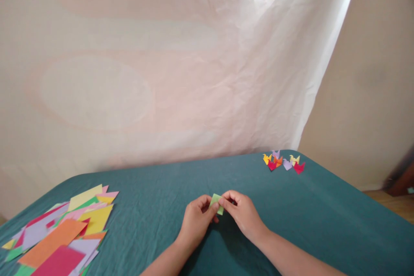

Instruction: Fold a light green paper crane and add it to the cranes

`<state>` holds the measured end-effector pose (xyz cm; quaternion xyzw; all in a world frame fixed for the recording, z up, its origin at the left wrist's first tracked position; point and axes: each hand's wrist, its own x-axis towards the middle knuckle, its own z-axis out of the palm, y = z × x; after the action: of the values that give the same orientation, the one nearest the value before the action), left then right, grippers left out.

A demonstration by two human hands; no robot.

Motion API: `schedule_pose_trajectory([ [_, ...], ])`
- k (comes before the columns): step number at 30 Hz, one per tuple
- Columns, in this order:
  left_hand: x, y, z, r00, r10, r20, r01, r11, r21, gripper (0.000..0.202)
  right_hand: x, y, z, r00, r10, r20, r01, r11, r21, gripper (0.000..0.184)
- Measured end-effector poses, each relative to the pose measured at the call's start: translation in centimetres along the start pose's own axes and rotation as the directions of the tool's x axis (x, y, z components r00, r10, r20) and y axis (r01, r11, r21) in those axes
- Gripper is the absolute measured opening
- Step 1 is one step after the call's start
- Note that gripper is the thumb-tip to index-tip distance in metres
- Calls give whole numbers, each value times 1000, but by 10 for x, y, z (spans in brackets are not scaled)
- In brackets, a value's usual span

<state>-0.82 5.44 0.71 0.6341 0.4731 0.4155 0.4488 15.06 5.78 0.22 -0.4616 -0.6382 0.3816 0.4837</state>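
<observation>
A small folded piece of light green paper (214, 199) is held just above the table, between my two hands. My left hand (199, 217) pinches its lower left side between thumb and fingers. On the upper right side, my right hand (241, 212) grips the same paper with thumb and forefinger. The fingertips behind the paper are partly hidden, and the inner folds are too small to make out.
A dark green cloth covers the table (155, 207). At the left lies a loose pile of coloured paper sheets (51, 241). Several small folded paper birds (287, 164) stand near the far right corner. Behind the table hangs a pale sheet (194, 73).
</observation>
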Motion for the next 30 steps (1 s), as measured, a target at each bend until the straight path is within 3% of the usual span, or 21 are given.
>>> schedule_pose_trajectory([
  [6, 0, 6, -2, 998, 31, -48, -33, 999, -37, 25, -1, 6, 3, 990, 94, 105, -107, 986, 126, 34],
  [10, 3, -4, -3, 1000, 7, 6, -7, 1000, -3, 22, -3, 2, 2, 997, 29, 70, -34, 996, 78, 29],
  [15, 4, -6, -4, 997, 37, -66, -30, 994, 105, 22, -4, -2, 2, 989, -148, 15, 149, 982, -117, 24],
  [22, 1, 6, -4, 974, 97, -205, -59, 982, 181, 22, -5, -2, 4, 997, -69, -33, 63, 986, -152, 21],
  [30, 1, 4, -4, 980, 148, -130, -109, 957, 267, 16, -3, -6, -1, 990, -140, -6, 135, 965, -224, 14],
])
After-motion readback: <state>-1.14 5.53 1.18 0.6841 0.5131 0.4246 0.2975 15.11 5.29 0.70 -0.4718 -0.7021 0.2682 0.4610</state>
